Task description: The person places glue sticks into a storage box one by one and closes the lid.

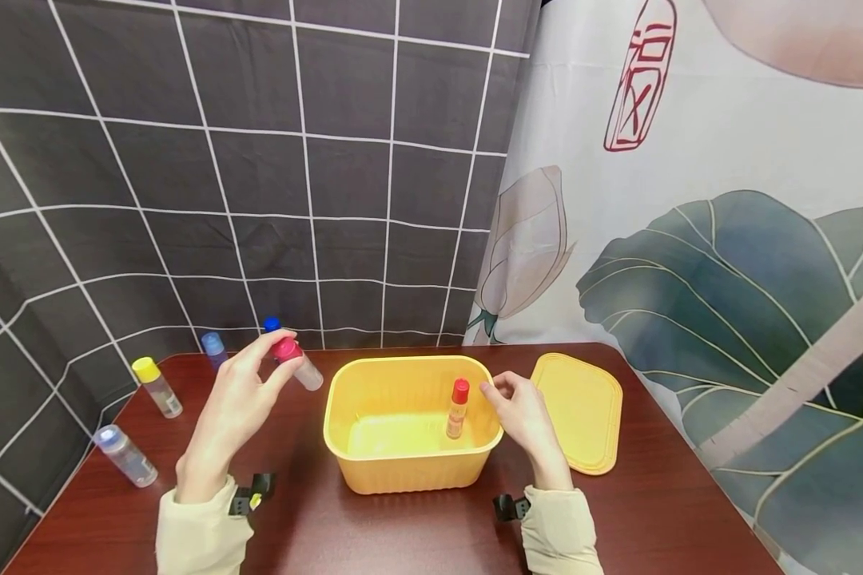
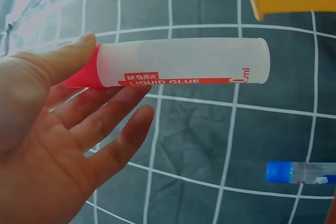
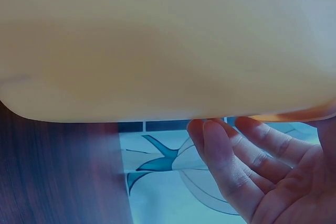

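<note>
Pinkish-red, the cap [image 2: 86, 69] of a clouded glue bottle [image 2: 184, 59] sits pinched between thumb and fingers of my left hand [image 1: 233, 403], the last fingers loose. On my feed the bottle tilts, just left of the yellow box [image 1: 417, 475]. The right hand [image 1: 525, 411] touches the box's right rim with bent fingers; whether it pinches, I can't tell. Inside, near that end, stands a red-capped bottle [image 1: 457, 415]. I count one in, one held and four outside: a pale-capped bottle [image 1: 125, 455], a yellow-capped bottle [image 1: 158, 387] and two blue-capped bottles [image 1: 213, 345], all left of the box on the dark red table [image 1: 403, 535]. The yellow lid [image 1: 578, 415] lies flat to the right, off the box. I judge the work nearer its start than its finish.
</note>
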Available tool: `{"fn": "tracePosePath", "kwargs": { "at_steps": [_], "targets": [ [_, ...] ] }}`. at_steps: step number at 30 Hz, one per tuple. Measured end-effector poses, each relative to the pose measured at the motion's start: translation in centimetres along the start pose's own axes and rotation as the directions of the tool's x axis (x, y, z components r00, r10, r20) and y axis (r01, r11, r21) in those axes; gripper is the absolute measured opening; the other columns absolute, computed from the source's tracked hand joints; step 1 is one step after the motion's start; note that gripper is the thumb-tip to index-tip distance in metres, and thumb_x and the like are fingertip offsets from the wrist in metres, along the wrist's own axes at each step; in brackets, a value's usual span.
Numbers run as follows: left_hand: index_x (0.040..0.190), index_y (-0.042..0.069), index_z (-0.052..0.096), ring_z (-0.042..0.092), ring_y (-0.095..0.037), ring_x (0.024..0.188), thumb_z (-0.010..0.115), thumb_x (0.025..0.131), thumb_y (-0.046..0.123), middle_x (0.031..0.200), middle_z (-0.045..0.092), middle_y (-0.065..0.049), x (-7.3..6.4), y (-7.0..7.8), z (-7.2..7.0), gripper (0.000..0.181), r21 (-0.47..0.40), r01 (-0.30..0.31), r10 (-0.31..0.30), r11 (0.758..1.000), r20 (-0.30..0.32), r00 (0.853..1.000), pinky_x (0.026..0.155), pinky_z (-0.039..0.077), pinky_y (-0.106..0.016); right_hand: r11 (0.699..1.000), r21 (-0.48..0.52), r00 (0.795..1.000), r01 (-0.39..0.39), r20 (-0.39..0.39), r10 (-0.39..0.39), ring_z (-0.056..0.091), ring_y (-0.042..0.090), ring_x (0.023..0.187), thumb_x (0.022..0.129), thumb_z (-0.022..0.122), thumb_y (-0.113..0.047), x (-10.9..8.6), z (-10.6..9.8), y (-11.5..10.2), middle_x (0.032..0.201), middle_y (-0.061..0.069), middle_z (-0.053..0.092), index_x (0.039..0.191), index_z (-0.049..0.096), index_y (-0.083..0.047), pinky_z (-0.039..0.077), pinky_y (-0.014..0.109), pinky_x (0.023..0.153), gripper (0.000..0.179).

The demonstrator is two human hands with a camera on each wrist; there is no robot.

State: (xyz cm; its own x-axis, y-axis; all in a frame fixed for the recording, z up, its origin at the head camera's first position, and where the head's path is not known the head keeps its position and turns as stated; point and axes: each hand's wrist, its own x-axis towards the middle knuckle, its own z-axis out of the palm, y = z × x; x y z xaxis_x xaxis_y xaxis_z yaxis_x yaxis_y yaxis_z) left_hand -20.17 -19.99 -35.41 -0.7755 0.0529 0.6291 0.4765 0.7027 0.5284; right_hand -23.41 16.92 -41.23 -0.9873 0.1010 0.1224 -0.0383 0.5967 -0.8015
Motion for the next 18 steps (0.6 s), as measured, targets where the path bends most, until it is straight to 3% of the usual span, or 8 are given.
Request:
{"fn": "tracePosePath", "kwargs": {
  "at_steps": [5, 12, 15, 18],
  "targets": [
    [0.124, 0.004, 0.062, 0.058, -0.019, 0.08, 0.076, 0.084, 0.004, 0.109, 0.068, -0.013, -0.1, 1.2, -0.2, 0.043, -0.026, -0.035, 0.035, 0.999, -0.01, 0.999, 0.066, 0.044, -0.009, 1.0, 0.001, 1.0, -0.006, 0.006, 0.006, 0.054, 0.02, 0.07, 0.093, 0.067, -0.025, -0.1, -0.1, -0.1, 0.077, 0.006, 0.059, 0.098, 0.068, -0.005, 0.049, 0.027, 0.06, 0.02],
    [0.126, 0.005, 0.062, 0.063, -0.023, 0.085, 0.076, 0.084, 0.005, 0.11, 0.068, -0.013, -0.3, 2.4, 0.1, 0.044, -0.046, -0.058, 0.059, 0.997, 0.007, 0.998, 0.073, 0.042, -0.004, 1.0, 0.0, 1.0, -0.004, 0.006, 0.004, 0.054, 0.02, 0.071, 0.094, 0.067, -0.025, -0.1, -0.2, -0.1, 0.077, 0.006, 0.059, 0.099, 0.068, -0.005, 0.05, 0.028, 0.061, 0.021],
    [0.126, 0.006, 0.062, 0.064, -0.021, 0.087, 0.077, 0.083, 0.005, 0.113, 0.068, -0.011, -0.2, 2.8, 0.5, 0.045, -0.051, -0.072, 0.074, 0.996, 0.023, 0.997, 0.073, 0.046, -0.008, 1.0, -0.004, 1.0, -0.004, 0.001, 0.004, 0.055, 0.02, 0.071, 0.093, 0.067, -0.025, 0.0, -0.1, 0.0, 0.078, 0.006, 0.059, 0.098, 0.068, -0.005, 0.05, 0.028, 0.061, 0.021],
    [0.126, 0.006, 0.062, 0.064, -0.019, 0.088, 0.077, 0.083, 0.007, 0.113, 0.067, -0.009, -0.2, 3.1, 1.0, 0.045, -0.061, -0.088, 0.092, 0.994, 0.056, 0.994, 0.073, 0.054, -0.022, 1.0, -0.006, 1.0, 0.0, -0.003, 0.0, 0.055, 0.021, 0.071, 0.093, 0.068, -0.025, 0.0, 0.0, 0.0, 0.078, 0.006, 0.06, 0.098, 0.068, -0.005, 0.05, 0.028, 0.061, 0.02]
  ]
}}
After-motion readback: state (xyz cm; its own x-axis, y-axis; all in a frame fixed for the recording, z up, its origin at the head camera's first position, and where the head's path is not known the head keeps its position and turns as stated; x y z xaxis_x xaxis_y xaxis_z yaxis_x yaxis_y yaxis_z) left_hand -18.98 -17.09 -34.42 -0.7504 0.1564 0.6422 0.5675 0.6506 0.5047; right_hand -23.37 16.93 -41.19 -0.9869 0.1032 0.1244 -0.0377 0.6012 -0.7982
